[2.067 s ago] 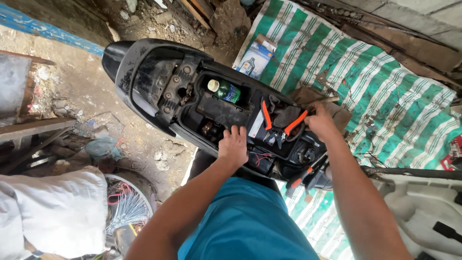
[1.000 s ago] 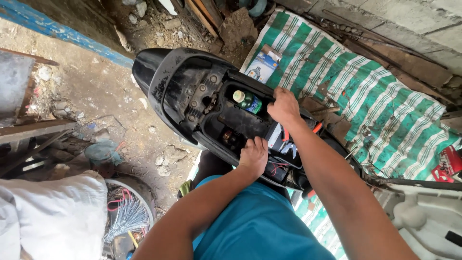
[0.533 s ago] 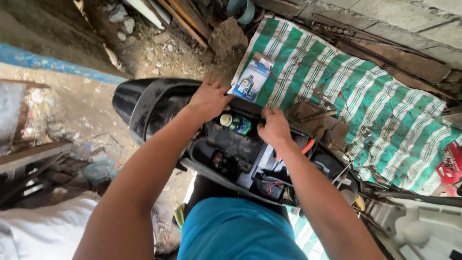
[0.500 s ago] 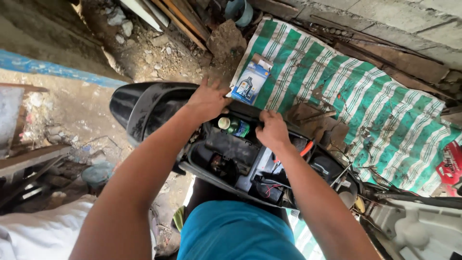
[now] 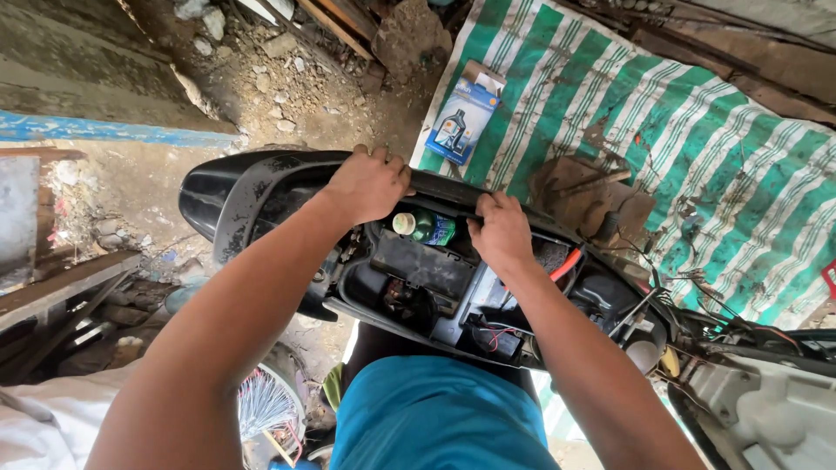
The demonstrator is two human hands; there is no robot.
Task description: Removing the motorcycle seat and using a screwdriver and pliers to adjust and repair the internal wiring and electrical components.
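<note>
— Both hands grip the black scooter body panel (image 5: 261, 187): left hand (image 5: 370, 178) and right hand (image 5: 501, 231), fingers curled over its far rim?
— Yes; lifting likely needs an even pull, green bottle (image 5: 427, 226) just below the fingers.

Glossy black plastic scooter body panel (image 5: 261, 187) sits open-side up, tilted across the dirt floor, its far rim gripped. Inside the cavity a green bottle with a pale cap (image 5: 424, 226) lies on its side.
</note>
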